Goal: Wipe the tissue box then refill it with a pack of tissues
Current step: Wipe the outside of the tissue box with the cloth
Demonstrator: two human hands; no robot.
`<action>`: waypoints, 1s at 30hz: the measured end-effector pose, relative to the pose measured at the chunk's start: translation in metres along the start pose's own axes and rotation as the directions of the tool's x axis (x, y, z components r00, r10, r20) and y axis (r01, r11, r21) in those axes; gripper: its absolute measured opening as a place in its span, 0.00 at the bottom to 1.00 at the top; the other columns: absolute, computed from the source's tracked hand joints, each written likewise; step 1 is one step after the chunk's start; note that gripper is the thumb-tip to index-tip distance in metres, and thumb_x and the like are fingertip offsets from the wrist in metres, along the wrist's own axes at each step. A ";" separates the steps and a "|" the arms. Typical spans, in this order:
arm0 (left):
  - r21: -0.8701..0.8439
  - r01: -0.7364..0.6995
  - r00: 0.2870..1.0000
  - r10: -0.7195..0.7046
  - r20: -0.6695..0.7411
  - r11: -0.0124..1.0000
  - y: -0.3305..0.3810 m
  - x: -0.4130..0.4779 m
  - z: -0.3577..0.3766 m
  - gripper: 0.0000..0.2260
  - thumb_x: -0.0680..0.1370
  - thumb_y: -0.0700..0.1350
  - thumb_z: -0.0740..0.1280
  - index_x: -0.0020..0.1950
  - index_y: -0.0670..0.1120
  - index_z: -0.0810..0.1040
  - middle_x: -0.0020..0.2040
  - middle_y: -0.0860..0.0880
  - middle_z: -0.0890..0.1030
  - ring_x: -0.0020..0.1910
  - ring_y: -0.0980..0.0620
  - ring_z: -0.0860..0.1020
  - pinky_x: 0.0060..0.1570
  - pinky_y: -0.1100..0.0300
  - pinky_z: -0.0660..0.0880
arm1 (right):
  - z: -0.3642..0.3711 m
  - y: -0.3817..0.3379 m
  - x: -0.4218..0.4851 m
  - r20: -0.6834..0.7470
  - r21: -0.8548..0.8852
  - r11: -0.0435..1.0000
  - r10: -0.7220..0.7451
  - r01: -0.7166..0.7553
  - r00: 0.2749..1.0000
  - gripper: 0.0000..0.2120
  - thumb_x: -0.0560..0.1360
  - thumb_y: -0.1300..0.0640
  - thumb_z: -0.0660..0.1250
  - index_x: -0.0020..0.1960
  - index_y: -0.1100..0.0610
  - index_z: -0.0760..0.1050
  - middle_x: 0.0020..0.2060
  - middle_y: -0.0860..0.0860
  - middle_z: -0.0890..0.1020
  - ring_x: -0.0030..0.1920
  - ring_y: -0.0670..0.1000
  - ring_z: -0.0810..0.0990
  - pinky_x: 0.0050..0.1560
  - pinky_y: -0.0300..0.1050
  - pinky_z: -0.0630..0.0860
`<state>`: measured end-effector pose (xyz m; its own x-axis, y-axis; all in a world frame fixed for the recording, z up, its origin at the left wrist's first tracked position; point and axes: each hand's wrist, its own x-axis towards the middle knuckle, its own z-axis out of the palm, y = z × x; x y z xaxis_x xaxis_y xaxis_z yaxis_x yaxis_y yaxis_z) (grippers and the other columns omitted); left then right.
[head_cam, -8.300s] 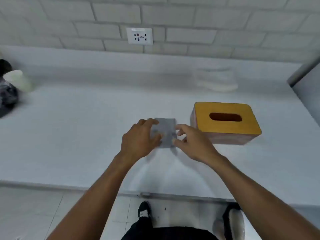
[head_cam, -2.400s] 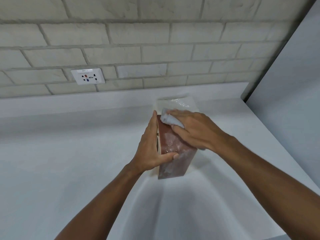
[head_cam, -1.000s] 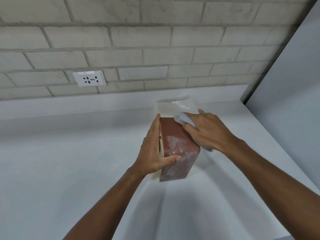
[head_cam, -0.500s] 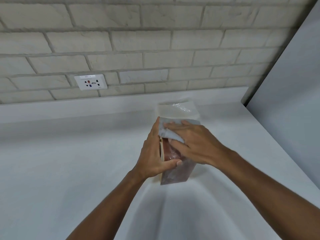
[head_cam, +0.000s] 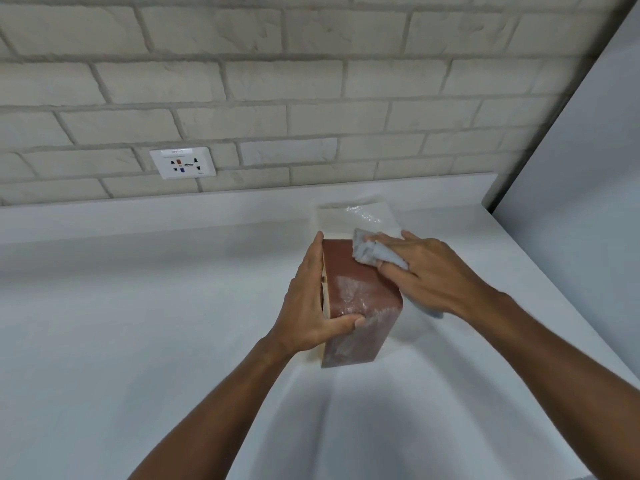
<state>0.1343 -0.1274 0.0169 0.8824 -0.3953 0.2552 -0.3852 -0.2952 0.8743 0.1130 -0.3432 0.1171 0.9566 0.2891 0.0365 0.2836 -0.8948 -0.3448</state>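
Tissue box (head_cam: 356, 292): stood on end on the worktop (head_cam: 138, 323), tilted a little, broad brown face turned up and to the right; pale streaks across that face; lighter edge showing along the left side, beside the palm.

Left hand (head_cam: 308, 306): clamped on the box from the left; fingers (head_cam: 313, 258) laid straight and together along the left side, reaching to the far upper corner; thumb (head_cam: 346, 322) hooked across the near lower part of the brown face, pinching the box against the palm.

Right hand (head_cam: 429, 268): resting on the far right upper edge of the box; fingers bent over the cloth and gripping it, pressing it onto the brown face.

Cloth (head_cam: 367, 252): pale grey, bunched under the right fingers at the far end of the box, with a loose end trailing out below the wrist on the right side.

Pack of tissues (head_cam: 356, 216): clear-wrapped, white, lying on the worktop just behind the box, close to the raised back edge; near side hidden by the box and the right hand.

Worktop: white, plain, running to a corner on the right.

Brick wall (head_cam: 311, 81): pale, behind the worktop, carrying a white socket (head_cam: 182, 162) to the left of the box.

Panel (head_cam: 571, 220): smooth and white, upright along the right edge.
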 end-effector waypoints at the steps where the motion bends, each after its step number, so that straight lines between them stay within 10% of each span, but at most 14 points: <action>1: 0.000 0.002 1.000 -0.002 0.001 1.000 0.000 0.000 0.000 0.60 0.64 0.74 0.74 0.84 0.60 0.41 0.83 0.54 0.60 0.81 0.51 0.62 0.75 0.39 0.67 | -0.001 -0.005 0.000 -0.010 -0.016 1.000 -0.011 0.011 1.000 0.20 0.80 0.47 0.53 0.69 0.43 0.72 0.70 0.43 0.74 0.69 0.49 0.73 0.73 0.51 0.65; 9: -0.002 0.003 1.000 -0.003 -0.009 1.000 -0.001 0.000 0.000 0.60 0.65 0.73 0.75 0.84 0.58 0.41 0.83 0.54 0.60 0.81 0.51 0.62 0.76 0.39 0.66 | 0.009 -0.014 0.001 -0.041 -0.015 0.999 -0.041 0.041 0.998 0.24 0.79 0.47 0.52 0.74 0.45 0.67 0.73 0.43 0.68 0.75 0.44 0.62 0.76 0.48 0.60; 13: 0.018 0.000 1.000 0.001 -0.023 1.000 -0.005 -0.001 0.002 0.59 0.66 0.61 0.79 0.85 0.57 0.43 0.81 0.52 0.64 0.79 0.50 0.66 0.74 0.38 0.68 | 0.020 -0.032 -0.011 0.010 0.006 0.980 -0.199 0.199 0.980 0.25 0.80 0.47 0.55 0.76 0.47 0.63 0.73 0.39 0.62 0.73 0.36 0.55 0.73 0.30 0.47; 17: 0.014 -0.010 1.000 0.010 -0.014 1.000 -0.005 0.000 0.002 0.60 0.66 0.69 0.77 0.85 0.57 0.41 0.83 0.53 0.60 0.81 0.51 0.62 0.76 0.40 0.67 | 0.009 -0.021 -0.006 -0.076 -0.015 1.000 -0.026 0.025 0.997 0.21 0.83 0.51 0.57 0.76 0.46 0.64 0.75 0.43 0.65 0.75 0.40 0.58 0.73 0.33 0.49; 30: 0.020 0.003 1.000 -0.003 -0.027 1.000 -0.010 -0.001 0.004 0.58 0.65 0.59 0.78 0.85 0.57 0.42 0.81 0.56 0.63 0.79 0.54 0.65 0.74 0.38 0.68 | 0.023 -0.030 -0.023 0.018 0.044 0.977 -0.210 0.209 0.978 0.26 0.79 0.44 0.53 0.76 0.47 0.63 0.74 0.41 0.65 0.74 0.37 0.58 0.76 0.41 0.57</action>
<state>0.1361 -0.1280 0.0061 0.8903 -0.3712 0.2638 -0.3877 -0.3138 0.8667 0.0810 -0.3149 0.1051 0.8746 0.4763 0.0911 0.4737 -0.7991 -0.3702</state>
